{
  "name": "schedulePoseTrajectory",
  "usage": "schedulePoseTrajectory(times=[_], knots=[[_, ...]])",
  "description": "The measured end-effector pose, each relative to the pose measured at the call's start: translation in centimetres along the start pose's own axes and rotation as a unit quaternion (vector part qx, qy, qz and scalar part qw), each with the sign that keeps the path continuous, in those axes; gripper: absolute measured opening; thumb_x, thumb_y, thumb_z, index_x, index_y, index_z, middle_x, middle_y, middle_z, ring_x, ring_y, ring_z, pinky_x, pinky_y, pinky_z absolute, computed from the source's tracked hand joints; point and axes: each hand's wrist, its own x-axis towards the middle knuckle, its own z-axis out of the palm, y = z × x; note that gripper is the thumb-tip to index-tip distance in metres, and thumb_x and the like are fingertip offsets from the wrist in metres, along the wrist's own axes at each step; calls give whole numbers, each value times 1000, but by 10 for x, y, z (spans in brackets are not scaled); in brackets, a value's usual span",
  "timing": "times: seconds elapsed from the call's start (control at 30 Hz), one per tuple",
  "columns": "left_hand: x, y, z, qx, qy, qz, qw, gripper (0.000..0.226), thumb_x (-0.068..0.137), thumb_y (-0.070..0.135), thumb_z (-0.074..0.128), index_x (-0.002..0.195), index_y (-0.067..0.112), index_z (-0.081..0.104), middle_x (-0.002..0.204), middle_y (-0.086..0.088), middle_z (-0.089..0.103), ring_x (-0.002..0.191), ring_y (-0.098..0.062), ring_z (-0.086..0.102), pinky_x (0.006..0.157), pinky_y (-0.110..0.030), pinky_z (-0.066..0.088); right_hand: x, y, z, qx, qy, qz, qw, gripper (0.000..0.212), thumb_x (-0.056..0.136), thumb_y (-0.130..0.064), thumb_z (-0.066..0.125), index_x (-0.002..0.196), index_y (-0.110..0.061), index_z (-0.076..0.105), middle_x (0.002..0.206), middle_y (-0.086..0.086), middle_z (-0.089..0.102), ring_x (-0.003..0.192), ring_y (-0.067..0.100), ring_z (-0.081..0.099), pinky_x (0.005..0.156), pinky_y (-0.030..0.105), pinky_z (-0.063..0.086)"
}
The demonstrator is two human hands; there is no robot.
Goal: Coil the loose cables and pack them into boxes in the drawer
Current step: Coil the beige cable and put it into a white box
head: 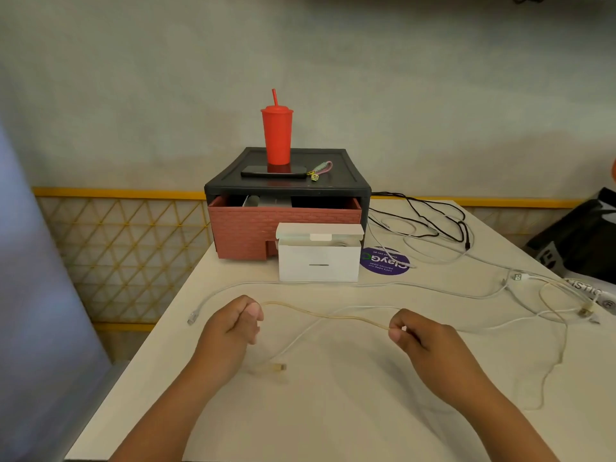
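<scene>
A yellowish cable (328,315) stretches between my two hands above the near table. My left hand (233,323) grips one part of it in curled fingers, and the cable's plug end (279,366) lies on the table below. My right hand (415,335) pinches the cable further along; from there it trails off to the right. A white box (318,263) with its lid flap open stands in front of the brick-patterned drawer (283,225), which is pulled partly out of a black cabinet (286,185). A box shows inside the drawer.
Several loose cables lie on the cream table (333,411): a long white cable (233,288) across the middle, black cables (433,221) at the back right, a white tangle (550,291) at the right edge. A red tumbler (277,135), phone (273,171) and keychain top the cabinet.
</scene>
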Motion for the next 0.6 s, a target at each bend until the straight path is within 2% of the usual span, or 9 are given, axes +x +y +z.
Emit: schedulePoseTrajectory(times=[0.13, 0.2, 0.27, 0.3, 0.37, 0.43, 0.5, 0.53, 0.6], knots=[[-1, 16, 3, -180, 26, -96, 979, 29, 91, 28, 55, 64, 18, 56, 44, 11, 34, 39, -3, 34, 62, -30, 42, 0, 8, 12, -17, 4, -10, 1000, 30, 94, -23, 49, 66, -33, 43, 55, -8, 48, 54, 8, 40, 54, 23, 31], [1, 19, 0, -387, 13, -166, 907, 30, 89, 27, 55, 61, 15, 51, 43, 9, 28, 35, -4, 28, 48, -21, 41, 0, 11, 22, -14, -6, -15, 1000, 32, 94, -22, 49, 65, -33, 42, 60, -13, 51, 56, 6, 42, 55, 22, 32], [4, 21, -5, -559, -13, -221, 799, 31, 69, 29, 76, 57, 16, 51, 41, 8, 28, 32, -4, 27, 40, -17, 40, 0, 15, 33, -24, -19, -13, 999, 32, 94, -23, 47, 64, -33, 40, 64, -14, 52, 60, 6, 44, 55, 19, 32], [5, 19, -7, -609, -24, -223, 761, 37, 52, 26, 89, 56, 16, 53, 40, 8, 29, 31, -5, 28, 39, -17, 41, -1, 18, 39, -34, -21, -10, 999, 31, 95, -23, 46, 66, -33, 40, 64, -10, 51, 63, 7, 46, 57, 19, 33], [5, 16, -9, -658, -50, -203, 724, 44, 31, 17, 95, 59, 13, 61, 40, 6, 32, 31, -6, 30, 40, -18, 43, -4, 23, 48, -73, -18, -10, 997, 23, 96, -26, 42, 73, -31, 42, 73, -8, 52, 70, 9, 48, 61, 20, 36], [4, 18, -10, -670, -57, -181, 718, 50, 29, 11, 94, 72, 9, 70, 42, 6, 34, 33, -6, 32, 41, -19, 45, -7, 23, 53, -132, -16, -18, 991, 17, 97, -29, 36, 84, -29, 47, 83, -8, 54, 77, 13, 51, 66, 25, 39], [4, 21, -8, -662, -35, -170, 729, 58, 33, 10, 92, 88, 8, 71, 46, 8, 37, 36, -6, 37, 48, -22, 50, -11, 22, 58, -166, -12, -43, 985, 17, 97, -27, 34, 93, -27, 51, 86, -6, 54, 78, 16, 53, 68, 29, 41], [5, 23, -5, -643, -19, -168, 747, 51, 45, 11, 88, 93, 9, 69, 49, 9, 40, 39, -6, 41, 53, -24, 53, -13, 20, 60, -170, -12, -55, 984, 18, 96, -26, 34, 95, -27, 51, 86, -5, 54, 77, 18, 52, 67, 30, 40], [5, 28, 5, -592, 22, -162, 789, 16, 82, 12, 61, 98, 13, 63, 57, 10, 51, 49, -5, 54, 65, -26, 56, -14, 19, 65, -168, -24, -80, 982, 19, 94, -26, 33, 93, -27, 51, 84, -3, 55, 72, 20, 48, 62, 32, 37]])
